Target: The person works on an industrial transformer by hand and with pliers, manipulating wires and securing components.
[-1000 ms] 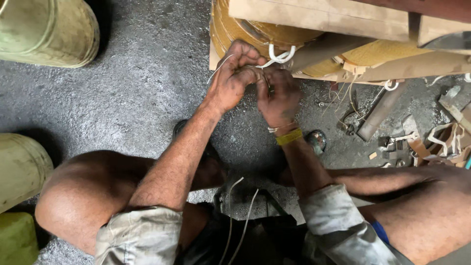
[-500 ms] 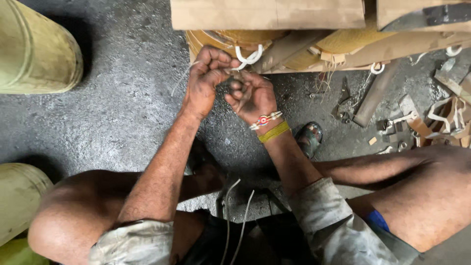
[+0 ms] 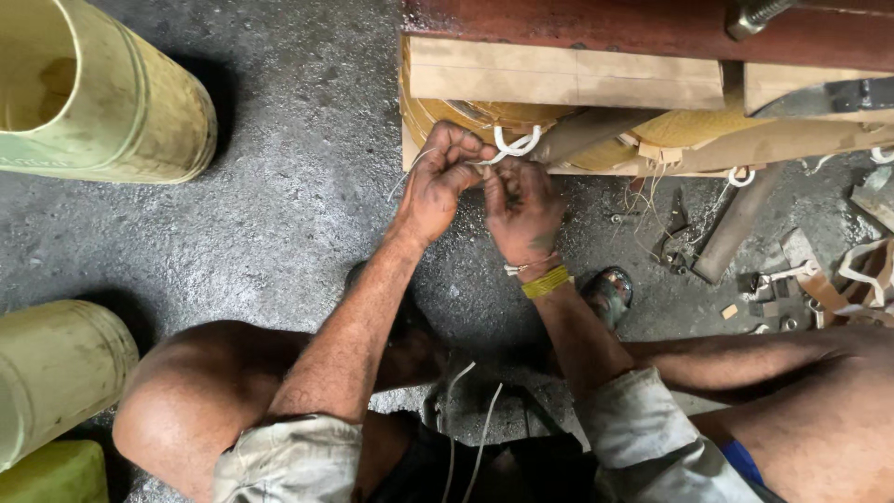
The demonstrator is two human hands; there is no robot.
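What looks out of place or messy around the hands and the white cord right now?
The floor at right is cluttered: loose wire strands, card scraps and small metal bits lie scattered beside a metal bar. Both hands, left hand and right hand, pinch the white cord at the paper-wrapped coil. Nothing there looks damaged.

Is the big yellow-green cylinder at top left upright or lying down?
Lying down: the yellow-green cylinder rests sideways on the floor, open end facing left.
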